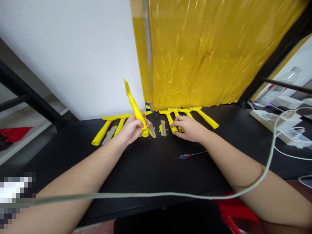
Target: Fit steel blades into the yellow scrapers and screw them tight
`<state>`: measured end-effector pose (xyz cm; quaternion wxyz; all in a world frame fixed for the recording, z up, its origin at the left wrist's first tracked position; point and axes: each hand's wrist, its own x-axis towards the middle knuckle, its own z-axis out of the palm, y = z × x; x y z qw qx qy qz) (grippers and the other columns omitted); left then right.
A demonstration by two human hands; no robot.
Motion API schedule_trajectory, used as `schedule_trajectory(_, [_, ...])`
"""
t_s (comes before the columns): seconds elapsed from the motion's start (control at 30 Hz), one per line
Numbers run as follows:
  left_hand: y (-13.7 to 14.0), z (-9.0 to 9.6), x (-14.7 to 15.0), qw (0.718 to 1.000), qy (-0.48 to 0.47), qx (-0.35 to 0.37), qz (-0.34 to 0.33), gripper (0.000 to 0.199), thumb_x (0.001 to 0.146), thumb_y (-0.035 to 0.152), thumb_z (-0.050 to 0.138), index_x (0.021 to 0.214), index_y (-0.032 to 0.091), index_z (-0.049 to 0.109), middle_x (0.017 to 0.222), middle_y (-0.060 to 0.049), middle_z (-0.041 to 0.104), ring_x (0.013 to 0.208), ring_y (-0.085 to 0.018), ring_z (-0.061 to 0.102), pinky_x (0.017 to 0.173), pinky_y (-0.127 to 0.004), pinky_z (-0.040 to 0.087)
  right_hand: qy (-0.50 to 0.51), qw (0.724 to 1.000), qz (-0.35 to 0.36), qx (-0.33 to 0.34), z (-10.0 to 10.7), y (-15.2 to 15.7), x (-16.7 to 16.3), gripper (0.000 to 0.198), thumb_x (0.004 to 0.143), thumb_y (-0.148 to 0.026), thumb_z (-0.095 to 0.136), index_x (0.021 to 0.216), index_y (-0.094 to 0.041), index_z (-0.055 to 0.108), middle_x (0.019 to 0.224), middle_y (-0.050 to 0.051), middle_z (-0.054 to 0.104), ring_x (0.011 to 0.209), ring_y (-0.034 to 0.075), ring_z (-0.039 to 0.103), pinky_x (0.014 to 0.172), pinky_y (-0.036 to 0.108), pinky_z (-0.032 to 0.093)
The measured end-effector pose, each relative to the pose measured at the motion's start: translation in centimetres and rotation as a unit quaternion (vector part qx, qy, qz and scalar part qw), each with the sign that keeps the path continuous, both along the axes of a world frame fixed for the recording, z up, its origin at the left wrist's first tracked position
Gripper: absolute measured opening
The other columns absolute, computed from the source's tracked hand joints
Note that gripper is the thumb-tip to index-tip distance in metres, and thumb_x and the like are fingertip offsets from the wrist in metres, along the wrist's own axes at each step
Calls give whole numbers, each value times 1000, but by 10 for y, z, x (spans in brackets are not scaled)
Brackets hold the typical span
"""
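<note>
My left hand (133, 130) is closed around the lower end of a yellow plastic scraper handle (136, 112), lifted above the table and tilted upward. My right hand (191, 128) has its fingers curled on the lower end of another yellow handle (170, 119) lying on the table. More yellow T-shaped handles lie at both sides, such as one at the right (208, 119) and one at the far left (101, 133). Between my hands are a brown strip (163, 128), a second strip (152, 130) and some tiny screws. A screwdriver (185, 156) with a clear handle lies nearer me.
A pale cable (156, 195) runs across in front of my forearms. White devices with wires (290, 130) and a plastic bottle (278, 87) stand at the right. Grey flat plates (109, 135) lie at left. A yellow-wrapped panel (195, 58) rises behind the black table (146, 172).
</note>
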<state>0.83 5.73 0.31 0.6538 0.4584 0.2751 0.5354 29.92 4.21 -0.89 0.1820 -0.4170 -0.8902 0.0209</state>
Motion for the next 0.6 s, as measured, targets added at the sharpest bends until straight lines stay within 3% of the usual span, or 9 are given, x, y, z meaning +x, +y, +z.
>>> schedule_trajectory(0.6, [-1, 1, 0, 1000, 4, 8, -8, 45, 52, 2, 60, 93, 20, 58, 86, 2, 62, 73, -14, 68, 69, -27, 56, -9, 1000, -8, 1, -2, 0, 1, 28, 95, -34, 71, 121, -24, 78, 112, 11, 70, 106, 31, 64, 96, 47, 53])
